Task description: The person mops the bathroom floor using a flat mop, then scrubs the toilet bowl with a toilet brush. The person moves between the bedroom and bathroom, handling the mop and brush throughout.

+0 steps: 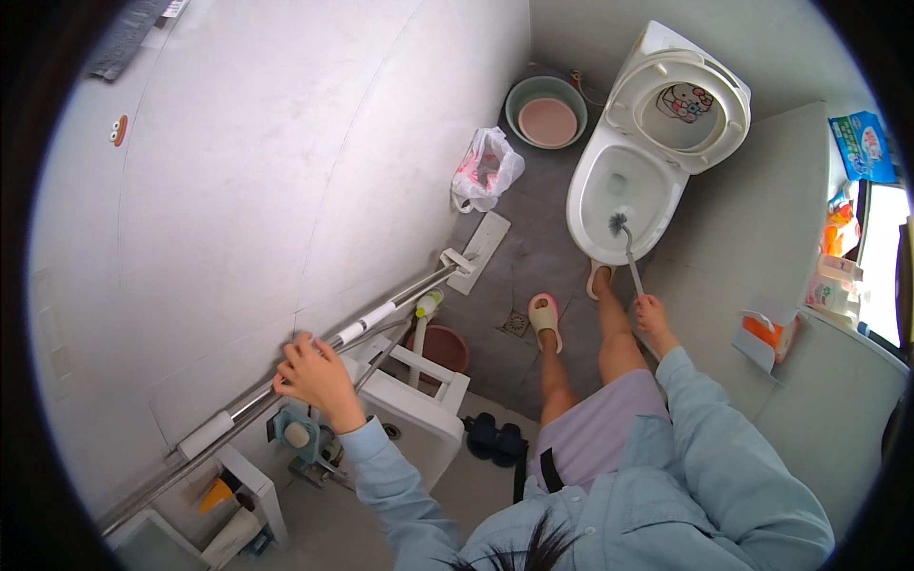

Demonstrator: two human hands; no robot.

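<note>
My right hand (651, 314) grips the grey handle of a toilet brush (631, 257). The brush's dark bristle head is inside the bowl of a white toilet (580, 203), near its front rim. Both the lid and the seat (735, 121) are raised, and a cartoon sticker shows through the seat opening. On the left, my left hand (314, 378) curls over the steel handle of a flat mop (421, 285), which leans along the wall. The mop's pale rectangular head (487, 239) rests on the grey floor tiles.
A white plastic bag (493, 171) and nested basins (546, 121) stand by the wall. Beside the mop are a brown-red bucket (453, 346) and a white washstand (446, 428). A floor drain (516, 323) lies near my slippers (544, 314). Bottles (835, 292) line the right ledge.
</note>
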